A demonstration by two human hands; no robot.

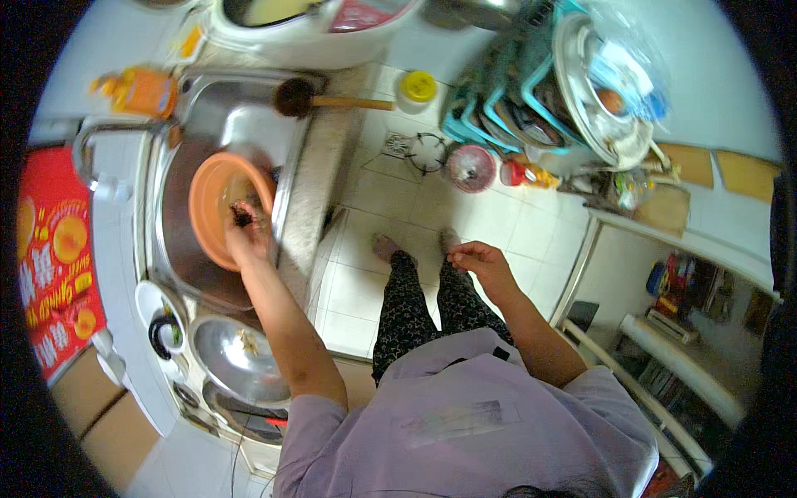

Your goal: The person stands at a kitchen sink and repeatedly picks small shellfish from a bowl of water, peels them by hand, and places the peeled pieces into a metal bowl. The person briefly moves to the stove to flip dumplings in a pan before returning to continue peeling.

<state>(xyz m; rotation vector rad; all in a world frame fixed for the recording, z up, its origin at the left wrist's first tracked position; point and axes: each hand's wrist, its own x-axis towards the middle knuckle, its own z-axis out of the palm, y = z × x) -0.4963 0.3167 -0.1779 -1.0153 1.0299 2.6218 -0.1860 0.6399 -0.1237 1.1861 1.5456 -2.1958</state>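
Note:
My left hand reaches into an orange plastic basin standing in the stainless steel sink. Its fingers are around a small dark clump, too blurred to name. Some water seems to lie in the basin. My right hand hangs above the tiled floor in front of my legs, fingers curled and fingertips near the thumb. Nothing can be made out in it. A round dark brush with a wooden handle lies across the sink's far corner and the counter edge.
Left of me, a metal bowl with pale pieces stands beside a white bowl. An orange bottle is behind the sink near the faucet. A turquoise rack, a yellow-lidded jar and a pink basket stand ahead.

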